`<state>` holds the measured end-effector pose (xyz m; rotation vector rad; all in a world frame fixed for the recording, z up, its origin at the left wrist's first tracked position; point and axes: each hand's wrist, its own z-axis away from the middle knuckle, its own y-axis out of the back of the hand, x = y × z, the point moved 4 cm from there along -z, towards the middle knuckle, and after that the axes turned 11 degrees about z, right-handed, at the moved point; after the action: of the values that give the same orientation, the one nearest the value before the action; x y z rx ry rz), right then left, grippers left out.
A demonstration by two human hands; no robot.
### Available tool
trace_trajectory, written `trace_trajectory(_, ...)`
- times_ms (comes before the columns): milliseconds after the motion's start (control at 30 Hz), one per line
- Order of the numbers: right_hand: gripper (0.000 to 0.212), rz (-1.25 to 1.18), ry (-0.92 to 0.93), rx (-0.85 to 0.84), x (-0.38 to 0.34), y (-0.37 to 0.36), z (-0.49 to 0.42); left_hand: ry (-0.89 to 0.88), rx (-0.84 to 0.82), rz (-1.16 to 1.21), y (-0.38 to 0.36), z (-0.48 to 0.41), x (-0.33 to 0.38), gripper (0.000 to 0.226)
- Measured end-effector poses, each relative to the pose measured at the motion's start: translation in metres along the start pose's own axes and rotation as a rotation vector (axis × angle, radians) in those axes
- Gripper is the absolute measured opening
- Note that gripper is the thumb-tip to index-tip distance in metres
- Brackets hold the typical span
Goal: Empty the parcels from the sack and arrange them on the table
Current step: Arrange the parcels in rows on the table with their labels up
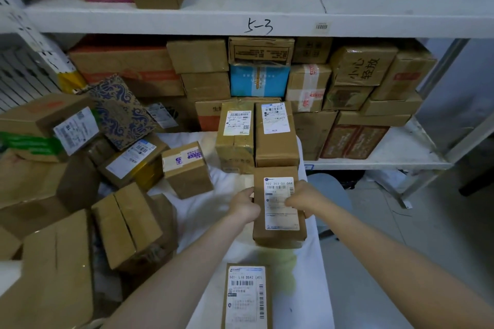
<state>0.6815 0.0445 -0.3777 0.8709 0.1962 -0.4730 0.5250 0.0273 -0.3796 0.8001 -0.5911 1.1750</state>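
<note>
A brown cardboard parcel (275, 236) with a white shipping label lies on the white-covered table (197, 211), label up. My left hand (244, 207) grips its left edge and my right hand (300, 199) grips its right edge. Two taller parcels (235, 147) (276, 147) stand side by side just beyond it, labels facing me. A small taped parcel (187, 169) sits to their left. Another labelled parcel (247, 296) lies near me at the bottom edge. The sack itself is not clearly visible.
A loose heap of cardboard boxes (125, 224) covers the left side, with a blue-patterned box (120, 112) on top. Behind stands a white shelf (267, 25) marked 5-3, its lower level packed with boxes (259, 80). Bare floor lies to the right.
</note>
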Motion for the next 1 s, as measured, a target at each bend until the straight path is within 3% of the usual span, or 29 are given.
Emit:
trace_trajectory(133,0.036,0.049,-0.003,0.034,-0.001,-0.004,0.002,0.029,0.004,0.004,0.004,0.001,-0.003,0.059)
trace_trajectory(233,0.05,0.233,-0.08,0.211,-0.009,0.004,0.013,0.023,0.037,-0.12,0.018,0.009,0.004,0.064)
trace_trajectory(333,0.05,0.233,0.149,0.41,-0.039,0.009,0.026,-0.047,0.155,-0.199,0.042,0.024,0.017,0.053)
trace_trajectory(467,0.031,0.246,0.534,0.197,-0.083,-0.014,0.044,-0.107,0.275,-0.259,0.073,0.05,0.015,0.044)
trace_trajectory(600,0.046,0.599,0.815,-0.057,-0.103,-0.05,0.065,-0.078,0.29,-0.261,0.088,0.078,0.001,0.045)
trace_trajectory(700,0.057,0.782,0.933,-0.15,-0.11,-0.075,0.075,-0.122,0.345,-0.278,0.101,0.098,0.002,0.046)
trace_trajectory(867,0.068,1.084,0.966,-0.094,-0.122,-0.095,0.076,-0.299,0.479,-0.372,0.128,0.12,0.027,0.048)
trace_trajectory(1000,0.056,0.952,0.863,0.132,-0.147,-0.085,0.067,-0.319,0.523,-0.332,0.157,0.128,0.04,0.042)
